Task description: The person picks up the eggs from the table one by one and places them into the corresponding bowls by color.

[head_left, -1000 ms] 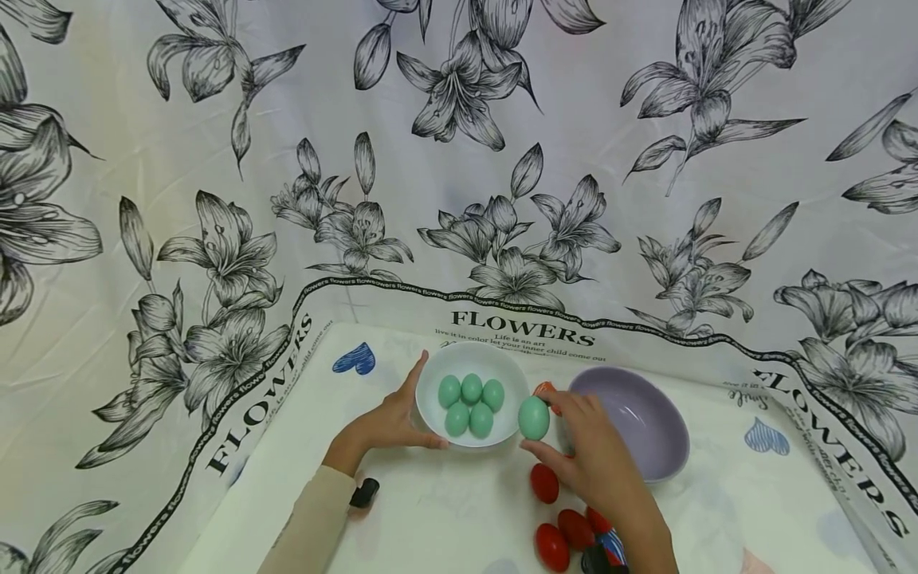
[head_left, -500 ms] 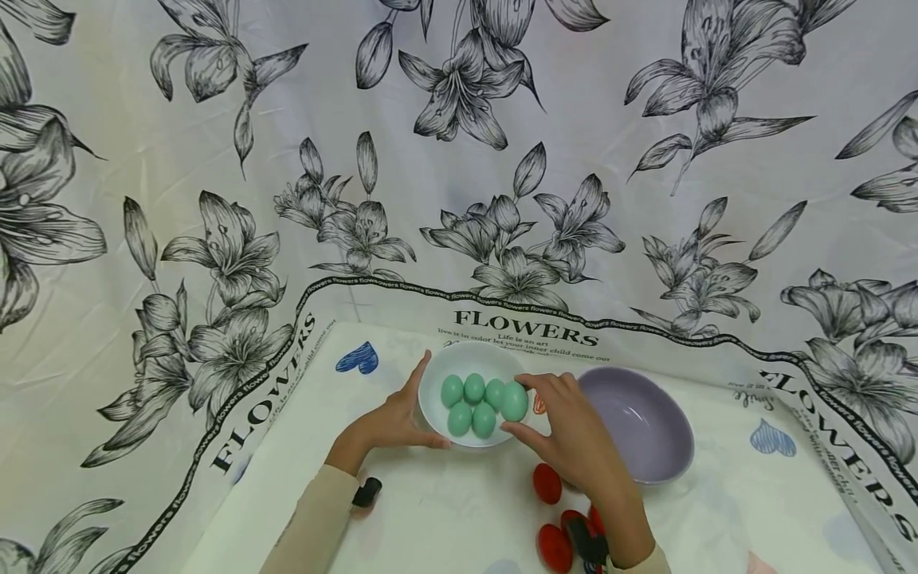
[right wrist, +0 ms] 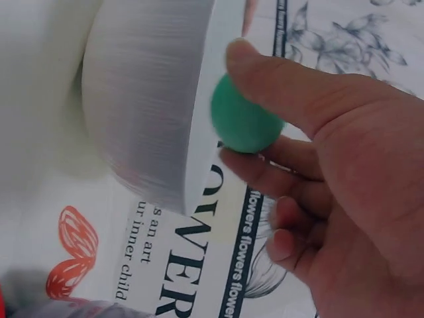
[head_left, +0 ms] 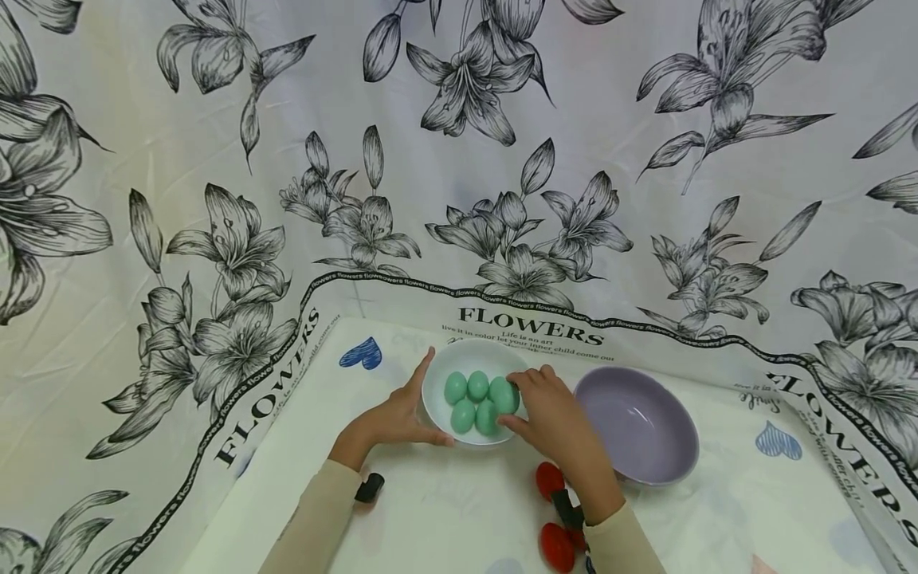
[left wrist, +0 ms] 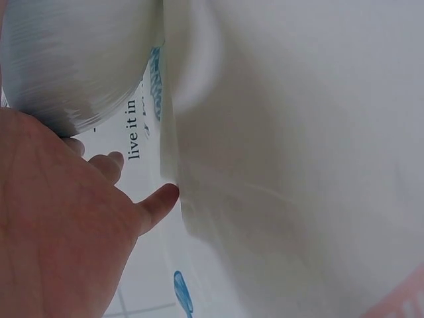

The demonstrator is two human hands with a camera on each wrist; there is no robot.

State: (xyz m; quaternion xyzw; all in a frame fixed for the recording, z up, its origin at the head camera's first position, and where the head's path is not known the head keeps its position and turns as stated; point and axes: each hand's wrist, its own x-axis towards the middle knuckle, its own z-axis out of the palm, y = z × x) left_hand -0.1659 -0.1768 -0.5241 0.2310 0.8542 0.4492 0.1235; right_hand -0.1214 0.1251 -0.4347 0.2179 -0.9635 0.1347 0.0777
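A white bowl (head_left: pixel 439 414) holds several green eggs (head_left: pixel 462 416). My left hand (head_left: pixel 390 414) rests against the bowl's left side, thumb and index finger spread along it; in the left wrist view, other fingers stick out beside the bowl's outer wall (left wrist: pixel 79 59). From the right, my right hand (head_left: pixel 555 410) reaches over the rim and pinches another green egg (head_left: pixel 504 395) between thumb and fingers. In the right wrist view this egg (right wrist: pixel 242 119) is gripped right at the bowl's rim, and the hand partly covers it.
A purple bowl (head_left: pixel 638 426) stands to the right of the white one. Red eggs (head_left: pixel 557 546) lie in front, partly hidden by the right forearm and its wrist strap. Flower-printed cloth covers the table (head_left: pixel 445 510) and hangs behind it.
My right hand has carried the green egg leftward, from between the two bowls to over the white bowl's inside. The left hand has stayed at the white bowl.
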